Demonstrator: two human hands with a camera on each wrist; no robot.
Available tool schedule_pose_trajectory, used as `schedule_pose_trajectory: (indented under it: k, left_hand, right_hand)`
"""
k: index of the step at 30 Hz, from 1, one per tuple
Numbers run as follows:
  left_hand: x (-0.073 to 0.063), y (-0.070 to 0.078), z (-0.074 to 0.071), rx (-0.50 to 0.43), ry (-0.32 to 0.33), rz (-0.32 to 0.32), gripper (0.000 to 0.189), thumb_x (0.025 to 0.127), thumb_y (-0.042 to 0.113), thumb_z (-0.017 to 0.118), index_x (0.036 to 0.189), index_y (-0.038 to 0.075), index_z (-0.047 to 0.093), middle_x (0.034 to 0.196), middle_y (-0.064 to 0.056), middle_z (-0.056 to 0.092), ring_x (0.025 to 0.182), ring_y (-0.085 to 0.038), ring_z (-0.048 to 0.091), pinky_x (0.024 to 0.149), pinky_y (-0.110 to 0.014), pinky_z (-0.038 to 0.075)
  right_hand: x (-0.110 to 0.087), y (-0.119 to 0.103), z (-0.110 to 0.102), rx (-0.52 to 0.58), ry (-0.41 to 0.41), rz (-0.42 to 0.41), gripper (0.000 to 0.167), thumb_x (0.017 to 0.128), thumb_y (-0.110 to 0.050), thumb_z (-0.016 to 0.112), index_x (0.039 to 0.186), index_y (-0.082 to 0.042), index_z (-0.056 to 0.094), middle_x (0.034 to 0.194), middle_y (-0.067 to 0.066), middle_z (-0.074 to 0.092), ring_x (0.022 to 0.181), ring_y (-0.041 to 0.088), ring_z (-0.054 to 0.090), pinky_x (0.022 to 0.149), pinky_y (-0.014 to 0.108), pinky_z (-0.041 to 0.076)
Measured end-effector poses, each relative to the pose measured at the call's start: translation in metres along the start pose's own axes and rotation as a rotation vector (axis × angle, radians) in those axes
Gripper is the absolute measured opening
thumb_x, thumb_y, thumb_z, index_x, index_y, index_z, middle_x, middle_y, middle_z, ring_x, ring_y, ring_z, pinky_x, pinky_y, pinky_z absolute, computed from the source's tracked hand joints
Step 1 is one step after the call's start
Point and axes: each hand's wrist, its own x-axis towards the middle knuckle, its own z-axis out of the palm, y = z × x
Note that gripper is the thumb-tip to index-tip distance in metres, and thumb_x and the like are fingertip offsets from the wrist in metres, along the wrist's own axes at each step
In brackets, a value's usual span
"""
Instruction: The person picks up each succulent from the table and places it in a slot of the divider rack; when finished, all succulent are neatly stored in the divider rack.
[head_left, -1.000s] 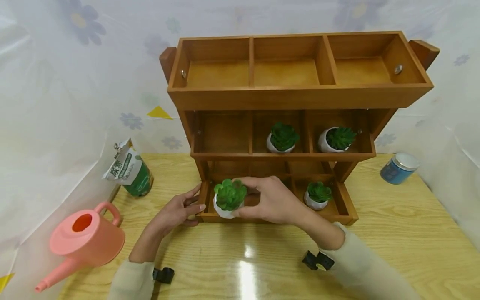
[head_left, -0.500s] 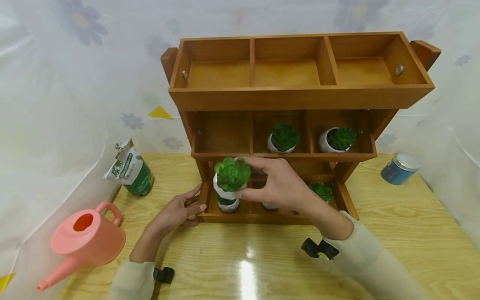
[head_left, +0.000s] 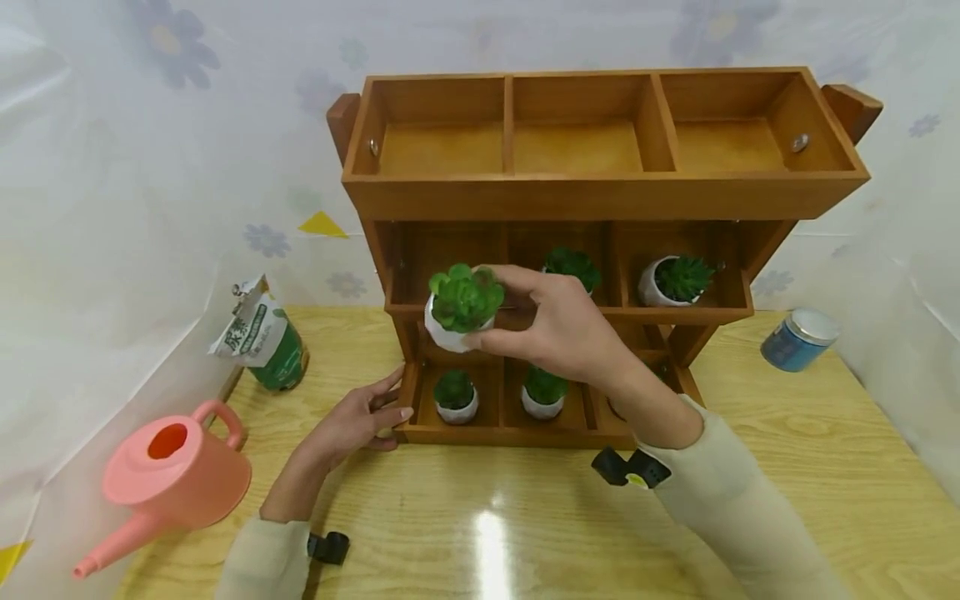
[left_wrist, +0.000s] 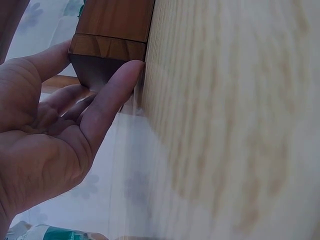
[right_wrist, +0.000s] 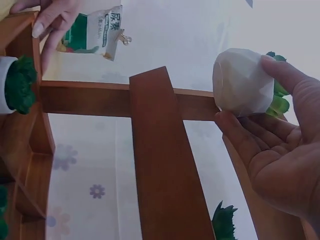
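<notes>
In the head view my right hand (head_left: 558, 325) holds a small potted succulent (head_left: 467, 300) with rosette leaves, thumb and fingers around its white faceted pot (right_wrist: 242, 82). It is raised in front of the left compartment of the middle tier of a wooden three-tier plant stand (head_left: 600, 196). My left hand (head_left: 362, 417) grips the left end of the stand's bottom tier; the left wrist view shows thumb and fingers about its corner (left_wrist: 107, 50). Two potted succulents, one left (head_left: 456, 396) and one centre (head_left: 543, 392), sit in that tier. A third there is mostly hidden behind my right forearm.
Two more potted succulents, one partly covered (head_left: 572, 265) and one at right (head_left: 677, 279), stand in the middle tier. A pink watering can (head_left: 176, 475) and a green-white clipped bag (head_left: 266, 342) are at left. A blue jar (head_left: 798, 340) stands at right.
My right hand has lifted the potted succulent from in front of the bottom tier up to the middle tier, uncovering the pots below. My left hand stays at the stand's corner.
</notes>
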Motion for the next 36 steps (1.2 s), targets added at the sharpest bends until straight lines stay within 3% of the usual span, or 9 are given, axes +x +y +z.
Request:
schedule_pose_trajectory:
  k: [15, 25, 31, 36]
  left_hand:
    - [0.0, 0.003, 0.0, -0.004, 0.004, -0.008, 0.08, 0.1, 0.027, 0.066, 0.163, 0.033, 0.017, 0.168, -0.022, 0.02, 0.143, -0.042, 0.044, 0.085, -0.045, 0.062]
    - [-0.001, -0.002, 0.002, -0.017, -0.003, -0.005, 0.08, 0.1, 0.029, 0.067, 0.163, 0.033, 0.017, 0.168, -0.021, 0.019, 0.143, -0.041, 0.045, 0.085, -0.044, 0.062]
    - [-0.001, 0.002, 0.003, 0.0, 0.004, 0.002, 0.078, 0.103, 0.025, 0.063, 0.164, 0.032, 0.015, 0.168, -0.02, 0.019, 0.144, -0.041, 0.044, 0.085, -0.045, 0.062]
    - [-0.001, 0.004, 0.003, 0.002, -0.001, 0.0, 0.078, 0.103, 0.023, 0.062, 0.164, 0.031, 0.014, 0.168, -0.021, 0.018, 0.145, -0.042, 0.041, 0.085, -0.044, 0.062]
  right_hand:
    - [0.035, 0.001, -0.002, -0.174, 0.069, 0.043, 0.062, 0.086, -0.037, 0.082, 0.14, -0.016, 0.06, 0.123, 0.001, 0.072, 0.104, 0.013, 0.073, 0.087, 0.034, 0.061]
    - [0.049, 0.009, 0.006, -0.321, 0.062, 0.084, 0.074, 0.087, -0.038, 0.08, 0.149, -0.011, 0.05, 0.118, 0.006, 0.071, 0.086, 0.018, 0.066, 0.077, 0.037, 0.054]
    - [0.053, 0.009, 0.011, -0.404, 0.057, 0.028, 0.07, 0.086, -0.036, 0.081, 0.145, -0.009, 0.054, 0.128, 0.008, 0.067, 0.099, 0.023, 0.068, 0.085, 0.04, 0.056]
    - [0.055, 0.01, 0.016, -0.445, 0.042, -0.015, 0.062, 0.087, -0.035, 0.081, 0.137, -0.007, 0.058, 0.125, 0.009, 0.067, 0.106, 0.026, 0.069, 0.09, 0.041, 0.058]
